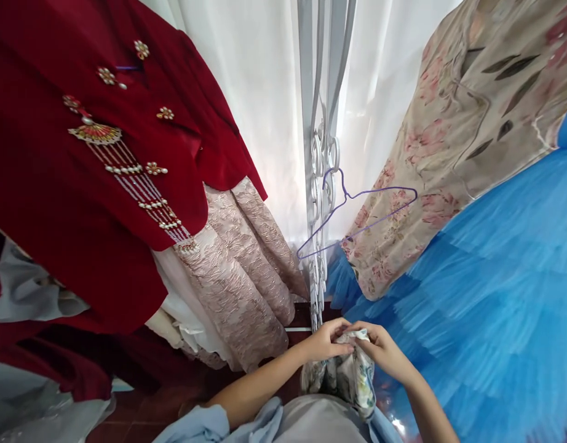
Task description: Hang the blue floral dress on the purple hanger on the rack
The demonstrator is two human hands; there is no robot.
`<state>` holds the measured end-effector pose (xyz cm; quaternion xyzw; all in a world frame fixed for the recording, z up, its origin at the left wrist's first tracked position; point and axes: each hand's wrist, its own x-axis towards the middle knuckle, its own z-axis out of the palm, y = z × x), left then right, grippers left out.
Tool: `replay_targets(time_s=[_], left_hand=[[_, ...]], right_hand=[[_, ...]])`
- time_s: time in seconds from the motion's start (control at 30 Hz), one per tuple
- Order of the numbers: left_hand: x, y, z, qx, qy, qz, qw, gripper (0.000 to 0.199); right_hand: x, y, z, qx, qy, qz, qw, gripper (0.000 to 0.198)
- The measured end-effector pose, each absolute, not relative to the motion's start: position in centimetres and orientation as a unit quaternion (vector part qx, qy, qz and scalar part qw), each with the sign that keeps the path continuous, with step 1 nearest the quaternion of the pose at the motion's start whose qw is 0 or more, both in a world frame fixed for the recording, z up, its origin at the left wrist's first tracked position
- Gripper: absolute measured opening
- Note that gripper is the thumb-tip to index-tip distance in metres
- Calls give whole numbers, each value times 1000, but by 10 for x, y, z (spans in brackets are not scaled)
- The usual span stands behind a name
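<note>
Low in the head view, close to my body, both my hands grip a pale garment [360, 378] with a green, blue and yellow print. My left hand [330, 339] pinches its gathered upper edge from the left. From the right, my right hand [380, 347] has its fingers bent round the same bunched edge, the fingertips of both hands nearly meeting. The cloth hangs in folds below them; what kind of garment it is I cannot make out. Beyond my hands a bare purple hanger [357, 212] hangs by its hook on a white metal rack [317, 184].
On the left hang a dark red jacket [182, 123] with beaded ornaments and a pink brocade skirt [246, 271]. A beige floral dress [431, 154] and a blue ruffled tulle gown [486, 295] fill the right. White curtains [260, 92] hang behind; the floor [131, 415] is dark red tile.
</note>
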<state>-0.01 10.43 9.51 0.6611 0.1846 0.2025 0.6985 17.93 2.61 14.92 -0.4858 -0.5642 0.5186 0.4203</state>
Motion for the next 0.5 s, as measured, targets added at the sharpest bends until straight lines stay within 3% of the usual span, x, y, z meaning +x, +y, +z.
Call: replay_targets(time_s=[0.13,0.3,0.4,0.5], left_hand=[[1,112,88,768,252,156,568,5],[-22,116,74,843,322,138,409,18],[-40,113,72,814,390,193,386,28],[-62,114,83,760,454,275,375,24]], right_hand=[[223,18,177,-542,-574,434,434,39],[283,11,198,-580,-553,325,502,38],[304,14,200,-584,-553,320,501,37],[318,17,197,-597,-540,311,505,34]])
